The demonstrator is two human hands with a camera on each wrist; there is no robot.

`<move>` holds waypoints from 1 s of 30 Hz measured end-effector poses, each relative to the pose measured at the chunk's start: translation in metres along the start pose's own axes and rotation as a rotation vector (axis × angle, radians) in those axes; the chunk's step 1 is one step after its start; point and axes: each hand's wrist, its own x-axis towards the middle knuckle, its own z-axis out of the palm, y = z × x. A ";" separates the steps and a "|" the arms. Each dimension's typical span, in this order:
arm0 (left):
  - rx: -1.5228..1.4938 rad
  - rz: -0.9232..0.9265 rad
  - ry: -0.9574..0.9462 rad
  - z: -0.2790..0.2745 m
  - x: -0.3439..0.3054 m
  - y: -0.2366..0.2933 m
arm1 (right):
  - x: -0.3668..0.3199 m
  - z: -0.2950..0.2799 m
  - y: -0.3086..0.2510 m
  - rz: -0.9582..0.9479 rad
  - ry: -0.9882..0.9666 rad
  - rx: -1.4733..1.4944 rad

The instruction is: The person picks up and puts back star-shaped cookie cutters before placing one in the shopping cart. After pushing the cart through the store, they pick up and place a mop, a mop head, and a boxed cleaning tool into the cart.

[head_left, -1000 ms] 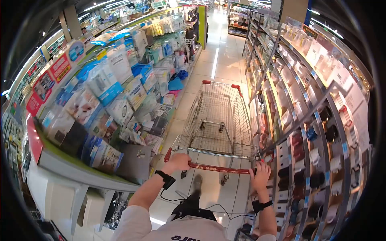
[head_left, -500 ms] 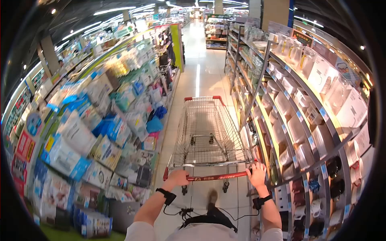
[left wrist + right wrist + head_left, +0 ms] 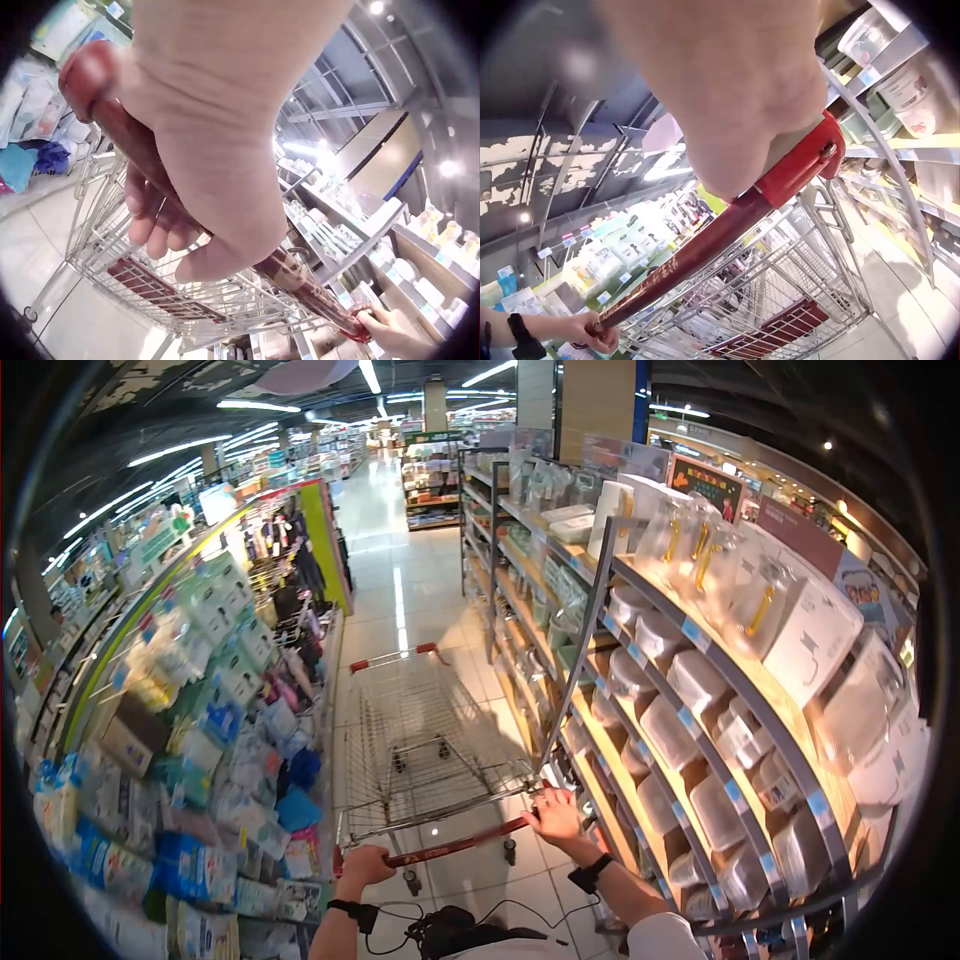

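Observation:
A wire shopping cart (image 3: pixel 412 760) stands in the aisle, with nothing visible in its basket. My left hand (image 3: pixel 368 865) grips the left part of its red handle (image 3: pixel 460 844). In the left wrist view, the fingers of that hand (image 3: pixel 217 150) curl around the bar (image 3: pixel 300 285), close to its rounded red end. At the handle's right end is my right hand (image 3: pixel 558 817), its fingers bent over the red corner piece. The right wrist view shows this hand (image 3: pixel 735 112) against the bar (image 3: pixel 697 251), with most fingers hidden behind the palm.
Shelves of plastic containers (image 3: pixel 668 732) run close along the cart's right side, with glass jugs (image 3: pixel 690 545) and boxes on top. Packaged goods (image 3: pixel 215 725) hang along the left. Tiled floor (image 3: pixel 385 595) stretches ahead, past another shelf unit (image 3: pixel 432 480).
The head view has turned right and tilted up. Cart and aisle now appear further left, and the right-hand shelves fill more of the picture. Both hands remain on the handle.

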 end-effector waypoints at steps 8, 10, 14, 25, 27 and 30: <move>-0.014 0.005 -0.035 -0.099 0.206 -0.051 | 0.210 0.099 0.034 0.034 0.108 0.047; -0.007 0.000 0.003 -0.127 0.259 -0.062 | 0.265 0.120 0.041 0.050 0.075 0.078; 0.003 0.016 -0.006 -0.174 0.365 -0.089 | 0.368 0.175 0.059 0.138 -0.014 0.084; -0.027 0.015 -0.028 -0.321 0.648 -0.161 | 0.650 0.305 0.103 0.110 0.179 0.071; -0.058 -0.007 -0.039 -0.342 0.698 -0.172 | 0.701 0.326 0.110 0.145 0.139 0.112; -0.037 0.018 0.016 -0.378 0.777 -0.196 | 0.776 0.358 0.122 0.166 0.151 0.137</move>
